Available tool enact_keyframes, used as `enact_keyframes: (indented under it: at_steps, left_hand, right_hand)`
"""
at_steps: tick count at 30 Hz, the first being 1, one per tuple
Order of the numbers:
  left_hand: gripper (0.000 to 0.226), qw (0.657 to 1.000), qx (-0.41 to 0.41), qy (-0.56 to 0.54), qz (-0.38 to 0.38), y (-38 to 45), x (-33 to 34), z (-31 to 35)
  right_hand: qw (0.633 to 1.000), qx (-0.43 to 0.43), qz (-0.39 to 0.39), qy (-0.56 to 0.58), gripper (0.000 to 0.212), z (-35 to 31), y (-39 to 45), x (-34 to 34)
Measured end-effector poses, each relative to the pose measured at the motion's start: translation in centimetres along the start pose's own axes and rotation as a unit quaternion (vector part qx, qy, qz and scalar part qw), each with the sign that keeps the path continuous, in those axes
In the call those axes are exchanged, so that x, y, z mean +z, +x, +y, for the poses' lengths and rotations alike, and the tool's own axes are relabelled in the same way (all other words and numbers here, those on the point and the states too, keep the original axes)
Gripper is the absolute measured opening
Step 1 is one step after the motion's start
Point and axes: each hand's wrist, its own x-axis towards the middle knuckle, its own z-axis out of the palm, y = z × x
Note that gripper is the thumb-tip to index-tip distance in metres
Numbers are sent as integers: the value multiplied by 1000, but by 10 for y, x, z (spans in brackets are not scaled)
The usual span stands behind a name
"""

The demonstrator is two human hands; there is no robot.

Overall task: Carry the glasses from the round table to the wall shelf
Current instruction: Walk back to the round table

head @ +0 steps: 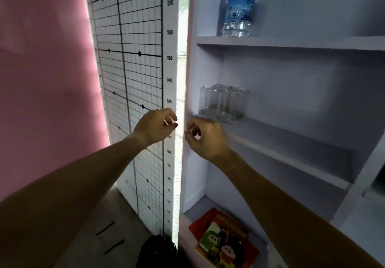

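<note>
A: Where are the glasses?
B: Clustered upright at the left end of the wall shelf, touching one another.
A: And the hands?
B: Left hand and right hand hang just before the shelf, fingers loosely curled, holding nothing.

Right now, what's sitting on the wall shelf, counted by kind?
Glasses: 4, clustered on the middle board, at its left end
Water bottle: 1, on the board above
Comic books: at least 2, stacked on the bottom board
Total: at least 7
Both hands are empty.
</note>
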Motion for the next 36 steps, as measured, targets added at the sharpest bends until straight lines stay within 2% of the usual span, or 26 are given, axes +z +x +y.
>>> enact_keyframes:
  at_steps: [6, 9, 12, 14, 16, 19, 23, 25, 27, 28, 30, 32, 33, 36]
  left_hand:
    - [9, 985, -145, 57, -77, -91, -35, -86]
    - [6, 960, -257, 47, -103, -169, -50, -133]
    - [11, 933, -330, 76, -124, -257, -52, -168]
    - [17, 900, -405, 84, -140, -339, -51, -190]
    - [13, 866, -475, 49, -148, -429, -44, -195]
    - [6, 793, -586, -13, -165, -568, -30, -182]
    - [7, 689, -689, -94, -204, -723, -3, -123]
    - [9, 633, -735, -142, -199, -781, 15, -84]
    - [14, 585, -758, -195, -213, -817, 35, -47]
    - [15, 568, -766, -210, -217, -830, 42, -32]
    - [14, 545, -790, -211, -187, -848, 47, -15]
    - [4, 517, -820, -215, -122, -857, 44, -16]
    - [7, 510, -826, -217, -103, -861, 40, -21]
    - [10, 515, -827, -209, -82, -868, 22, -42]
  right_hand:
    - [980, 37, -195, 30, 22, -33, -17, 73]
    - [954, 35, -295, 42, 18, -63, -38, 125]
    - [924, 56, -375, 43, 13, -88, -77, 171]
    - [895, 58, -440, 44, 14, -110, -119, 212]
    - [860, 49, -507, 43, 14, -130, -168, 245]
    - [784, 37, -618, 44, 10, -162, -253, 284]
    - [702, -1, -712, 14, 18, -191, -369, 301]
    - [642, -22, -766, -21, 20, -202, -422, 301]
    - [574, -21, -817, -60, 26, -207, -462, 298]
    - [552, -12, -831, -74, 26, -211, -476, 296]
    - [546, 8, -834, -85, 23, -222, -490, 291]
    - [574, 15, -816, -70, 24, -234, -493, 292]
    - [591, 17, -804, -67, 28, -243, -492, 295]
    - [603, 5, -795, -69, 36, -270, -484, 310]
